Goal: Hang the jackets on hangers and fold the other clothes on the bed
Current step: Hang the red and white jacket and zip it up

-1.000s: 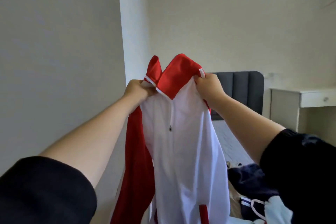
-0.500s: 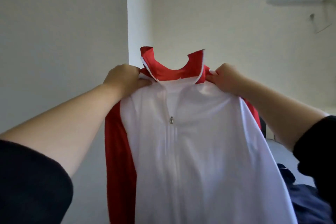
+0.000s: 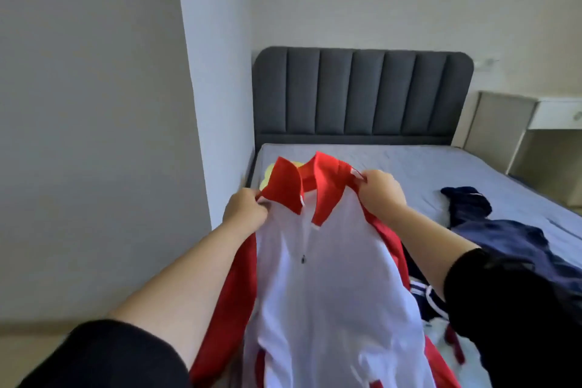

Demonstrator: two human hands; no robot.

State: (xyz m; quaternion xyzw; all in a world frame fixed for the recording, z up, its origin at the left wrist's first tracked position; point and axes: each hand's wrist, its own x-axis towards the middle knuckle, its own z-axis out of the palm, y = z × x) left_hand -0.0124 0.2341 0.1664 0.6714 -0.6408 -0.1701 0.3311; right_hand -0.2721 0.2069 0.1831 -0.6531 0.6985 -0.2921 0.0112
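Observation:
A white zip-up jacket (image 3: pixel 324 287) with a red collar and red sleeves hangs in front of me over the bed (image 3: pixel 441 173). My left hand (image 3: pixel 244 211) grips its left shoulder just below the collar. My right hand (image 3: pixel 382 190) pinches the right shoulder at the collar's edge. The zipper is closed and its pull sits on the chest. The jacket's lower part runs out of the bottom of the view. No hanger is in view.
Dark navy clothes (image 3: pixel 504 236) lie crumpled on the grey sheet at the right. A yellow-green item (image 3: pixel 271 175) peeks out behind the collar. A dark padded headboard (image 3: pixel 362 94) backs the bed, a white desk (image 3: pixel 554 116) stands at the far right, and a wall corner (image 3: pixel 214 88) rises at the left.
The jacket has come down from head height to low over the bed, and my view has tipped down with it. Both hands keep their hold on the shoulders.

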